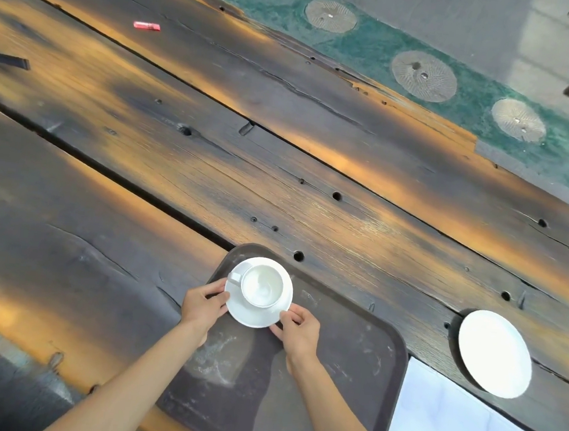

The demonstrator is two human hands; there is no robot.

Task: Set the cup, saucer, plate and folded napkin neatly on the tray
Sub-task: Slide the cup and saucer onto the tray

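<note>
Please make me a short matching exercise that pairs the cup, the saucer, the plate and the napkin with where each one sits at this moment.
Things:
1. cup
2. saucer
3. plate
4. napkin

Places:
A. flat on the wooden table, right of the tray, beyond the white cloth
B. on the tray's far left corner, pinched at its rim by the left hand and right hand
C. on the table against the tray's right edge, nearest the camera
D. standing on the saucer, handle pointing left

Pairs: 1-D, 2-B, 3-A, 4-C
</note>
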